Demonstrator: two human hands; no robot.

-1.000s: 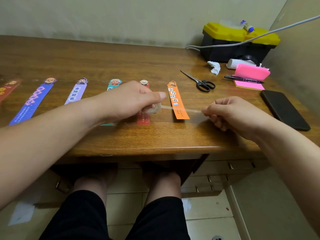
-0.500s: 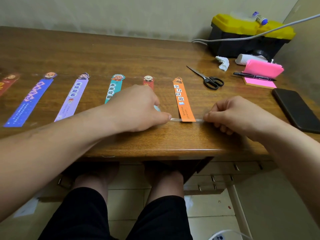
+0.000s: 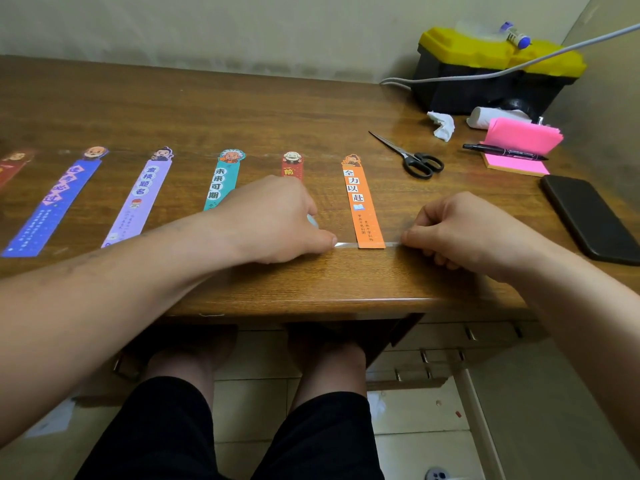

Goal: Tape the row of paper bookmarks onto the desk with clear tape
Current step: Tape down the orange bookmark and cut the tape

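Observation:
A row of paper bookmarks lies on the wooden desk (image 3: 242, 109): dark red at far left, blue (image 3: 52, 206), lilac (image 3: 138, 199), teal (image 3: 223, 180), red (image 3: 292, 166) and orange (image 3: 362, 202). A strip of clear tape (image 3: 346, 244) crosses the bottom end of the orange bookmark. My left hand (image 3: 273, 220) holds the tape roll, which just peeks out at its far side, and its thumb presses the strip's left end. My right hand (image 3: 464, 230) has curled fingers and pinches the strip's right end against the desk. The left hand hides most of the red bookmark.
Black-handled scissors (image 3: 412, 155) lie right of the orange bookmark. Further right are a pink sticky-note pad (image 3: 519, 147) with a black pen (image 3: 505, 153), a black phone (image 3: 588, 218), crumpled tissue (image 3: 441, 124), and a yellow-lidded black toolbox (image 3: 491, 71). The desk's front edge is close below both hands.
Both hands brought the stretched tape down from mid-bookmark height to the orange bookmark's bottom end, where it now lies flat on the desk.

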